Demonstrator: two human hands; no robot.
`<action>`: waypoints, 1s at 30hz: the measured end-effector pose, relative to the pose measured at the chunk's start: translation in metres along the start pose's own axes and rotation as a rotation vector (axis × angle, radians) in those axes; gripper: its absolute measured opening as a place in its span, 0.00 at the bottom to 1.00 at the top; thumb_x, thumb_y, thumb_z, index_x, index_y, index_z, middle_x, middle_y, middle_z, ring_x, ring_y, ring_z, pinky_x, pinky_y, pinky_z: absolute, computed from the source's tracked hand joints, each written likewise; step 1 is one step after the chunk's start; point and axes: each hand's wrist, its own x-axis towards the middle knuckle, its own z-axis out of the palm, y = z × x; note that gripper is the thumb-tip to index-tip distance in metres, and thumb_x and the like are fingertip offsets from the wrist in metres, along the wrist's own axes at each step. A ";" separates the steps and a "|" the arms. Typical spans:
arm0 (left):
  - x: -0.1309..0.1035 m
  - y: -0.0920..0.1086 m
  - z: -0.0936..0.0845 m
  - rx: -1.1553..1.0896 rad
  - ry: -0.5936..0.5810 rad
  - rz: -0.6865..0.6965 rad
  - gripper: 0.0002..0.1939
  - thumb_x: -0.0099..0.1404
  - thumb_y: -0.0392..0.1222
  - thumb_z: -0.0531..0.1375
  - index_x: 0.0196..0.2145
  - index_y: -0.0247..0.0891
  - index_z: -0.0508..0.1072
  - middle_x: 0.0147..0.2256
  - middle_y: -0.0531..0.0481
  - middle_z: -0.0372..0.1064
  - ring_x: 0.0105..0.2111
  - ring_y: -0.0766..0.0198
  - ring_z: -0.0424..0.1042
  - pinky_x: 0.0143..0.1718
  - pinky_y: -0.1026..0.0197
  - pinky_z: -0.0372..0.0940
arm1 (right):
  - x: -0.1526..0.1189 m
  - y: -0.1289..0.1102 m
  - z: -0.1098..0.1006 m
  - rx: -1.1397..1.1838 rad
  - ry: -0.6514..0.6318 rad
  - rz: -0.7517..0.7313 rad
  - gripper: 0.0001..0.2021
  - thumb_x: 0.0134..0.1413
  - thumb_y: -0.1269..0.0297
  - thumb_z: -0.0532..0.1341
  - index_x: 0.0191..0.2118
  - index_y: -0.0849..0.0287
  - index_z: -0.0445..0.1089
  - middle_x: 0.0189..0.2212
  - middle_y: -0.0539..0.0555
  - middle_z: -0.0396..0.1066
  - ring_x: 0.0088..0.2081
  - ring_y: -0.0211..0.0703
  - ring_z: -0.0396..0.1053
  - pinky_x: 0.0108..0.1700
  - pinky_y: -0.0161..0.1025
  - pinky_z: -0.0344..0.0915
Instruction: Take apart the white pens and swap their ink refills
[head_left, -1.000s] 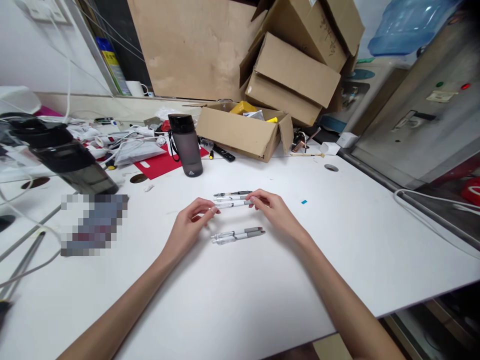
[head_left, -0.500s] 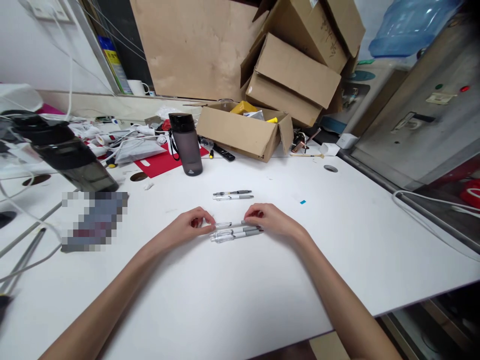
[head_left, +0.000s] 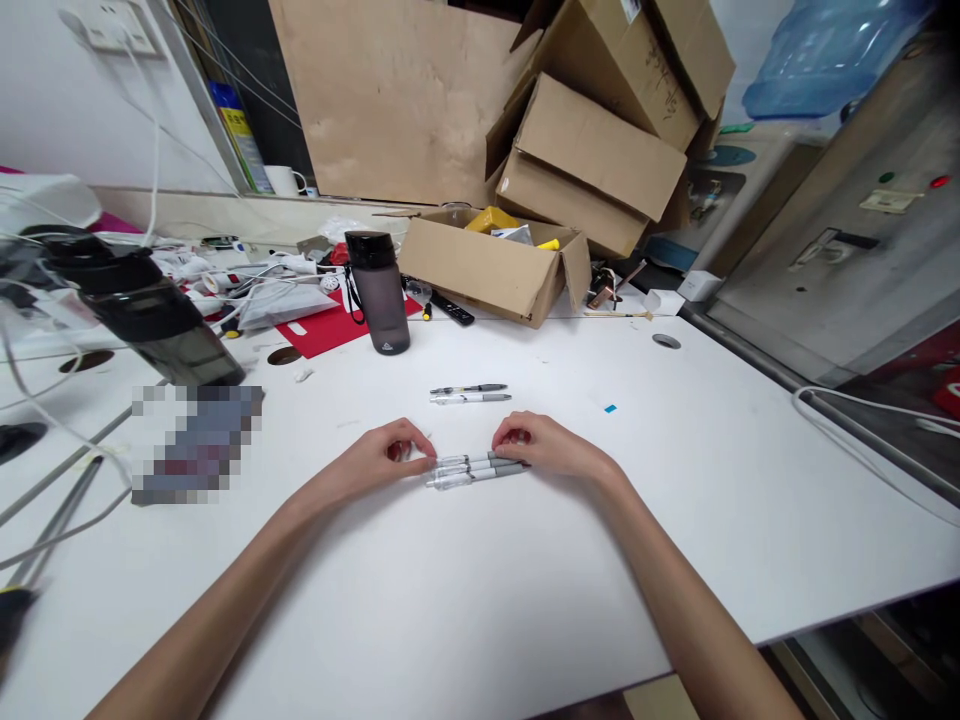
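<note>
Three pens lie close together, side by side, on the white table (head_left: 420, 600). My left hand (head_left: 394, 449) pinches the left, clear end of the farthest pen (head_left: 478, 461) of this group. At its grey right end, my right hand (head_left: 529, 441) has its fingertips closed on the same pen. The nearest pen (head_left: 480, 476) rests just in front of the others, touching or almost touching them. Farther back lie two more pens, a dark-and-clear one (head_left: 469, 387) and a white one with a grey end (head_left: 471, 398), parallel to each other.
Behind the pens stand a dark bottle (head_left: 379, 295) and an open cardboard box (head_left: 480, 265). A remote (head_left: 453, 309) lies between them. At the left are a tilted larger bottle (head_left: 165, 325), a blurred flat item (head_left: 199, 445) and cables. A blue scrap (head_left: 610, 408) lies at the right.
Both hands have brought the held pen nearer to the two pens in front, closing the gap. The camera view has shifted slightly.
</note>
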 end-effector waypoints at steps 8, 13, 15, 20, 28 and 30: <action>-0.002 0.013 0.009 -0.140 0.170 -0.093 0.20 0.66 0.57 0.60 0.47 0.43 0.81 0.42 0.46 0.74 0.31 0.60 0.68 0.33 0.60 0.63 | 0.000 -0.004 0.001 0.093 0.123 0.137 0.15 0.66 0.55 0.54 0.36 0.56 0.74 0.35 0.52 0.74 0.34 0.43 0.68 0.37 0.39 0.63; -0.002 0.014 0.017 -0.272 0.281 -0.227 0.28 0.67 0.56 0.59 0.61 0.42 0.69 0.45 0.44 0.76 0.46 0.50 0.74 0.48 0.51 0.67 | 0.004 0.006 -0.002 -0.015 0.400 0.254 0.12 0.64 0.58 0.54 0.42 0.57 0.71 0.39 0.54 0.74 0.39 0.45 0.70 0.45 0.43 0.63; 0.000 0.013 0.019 -0.390 0.287 -0.258 0.29 0.68 0.54 0.58 0.64 0.42 0.65 0.47 0.42 0.77 0.52 0.48 0.74 0.55 0.48 0.65 | 0.006 0.009 -0.001 -0.035 0.475 0.280 0.13 0.63 0.60 0.53 0.47 0.58 0.70 0.43 0.57 0.73 0.43 0.46 0.70 0.48 0.44 0.63; 0.004 0.017 0.020 -0.793 0.307 -0.258 0.26 0.69 0.45 0.59 0.63 0.42 0.65 0.61 0.39 0.68 0.52 0.52 0.78 0.60 0.48 0.67 | 0.011 0.006 0.002 -0.002 0.475 0.309 0.17 0.64 0.62 0.53 0.55 0.58 0.66 0.51 0.60 0.70 0.50 0.47 0.69 0.55 0.45 0.62; 0.007 0.019 0.020 -0.911 0.247 -0.210 0.23 0.70 0.44 0.60 0.61 0.44 0.66 0.72 0.40 0.46 0.45 0.54 0.80 0.53 0.46 0.75 | 0.016 0.015 0.009 0.022 0.487 0.253 0.16 0.64 0.61 0.53 0.54 0.55 0.68 0.53 0.58 0.70 0.54 0.47 0.67 0.60 0.47 0.60; 0.007 0.019 0.019 -0.900 0.226 -0.217 0.23 0.69 0.44 0.60 0.61 0.45 0.66 0.72 0.40 0.47 0.46 0.53 0.80 0.52 0.46 0.75 | 0.016 0.015 0.009 0.029 0.484 0.237 0.16 0.65 0.60 0.53 0.54 0.54 0.68 0.53 0.57 0.71 0.54 0.47 0.67 0.60 0.47 0.60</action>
